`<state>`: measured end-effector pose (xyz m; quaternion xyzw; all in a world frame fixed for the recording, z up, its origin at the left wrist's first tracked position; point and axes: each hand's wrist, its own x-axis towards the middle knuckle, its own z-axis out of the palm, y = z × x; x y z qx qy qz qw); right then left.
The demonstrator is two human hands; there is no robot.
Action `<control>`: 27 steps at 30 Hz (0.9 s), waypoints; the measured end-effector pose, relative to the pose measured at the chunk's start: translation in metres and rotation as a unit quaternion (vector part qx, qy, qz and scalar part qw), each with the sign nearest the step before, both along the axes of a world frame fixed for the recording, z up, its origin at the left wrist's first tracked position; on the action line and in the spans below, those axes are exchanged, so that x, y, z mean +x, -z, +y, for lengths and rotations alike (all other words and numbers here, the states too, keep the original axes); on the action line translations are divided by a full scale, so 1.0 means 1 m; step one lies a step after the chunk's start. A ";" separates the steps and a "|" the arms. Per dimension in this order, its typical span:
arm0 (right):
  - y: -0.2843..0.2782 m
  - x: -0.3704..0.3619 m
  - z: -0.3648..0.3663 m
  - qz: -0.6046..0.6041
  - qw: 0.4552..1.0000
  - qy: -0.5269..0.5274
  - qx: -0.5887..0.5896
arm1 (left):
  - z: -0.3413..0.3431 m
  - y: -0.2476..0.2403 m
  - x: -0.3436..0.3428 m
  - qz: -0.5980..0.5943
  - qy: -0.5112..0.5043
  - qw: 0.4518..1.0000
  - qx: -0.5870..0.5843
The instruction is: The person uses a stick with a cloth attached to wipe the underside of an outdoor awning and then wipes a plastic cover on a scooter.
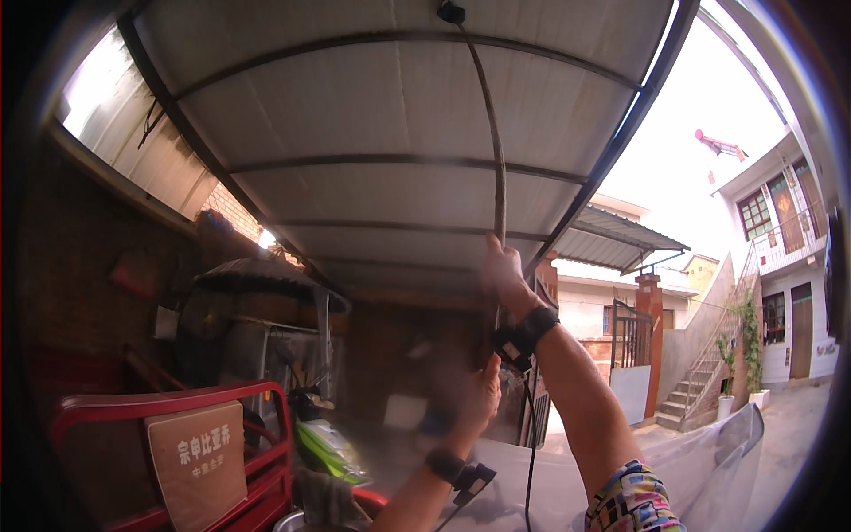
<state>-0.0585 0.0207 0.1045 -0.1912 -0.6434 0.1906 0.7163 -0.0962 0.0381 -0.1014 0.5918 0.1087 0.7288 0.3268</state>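
Note:
A long, slightly bent wooden pole [498,151] rises from my hands toward the roof panels. On its upper end sits a small dark head [451,11], close under the panels; whether it touches them I cannot tell. My right hand [503,266] is closed around the pole with the arm stretched upward. Lower down, my left hand [483,399] is closed around the pole's lower part, thumb pointing up. Each wrist wears a black strap with a small box, and cables hang from them. The pole's bottom end is hidden.
Pale roof panels [355,106] on dark metal beams span overhead. At lower left stands a red metal rail frame [282,417] with a brown board [199,465]. A bright green object [330,450] lies beside it. Translucent sheeting [700,461] spreads at lower right, before outdoor stairs [687,399].

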 end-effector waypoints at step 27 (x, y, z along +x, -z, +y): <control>-0.001 -0.016 0.018 -0.018 1.000 0.004 -0.003 | 0.024 0.001 -0.021 0.095 -0.290 0.952 0.019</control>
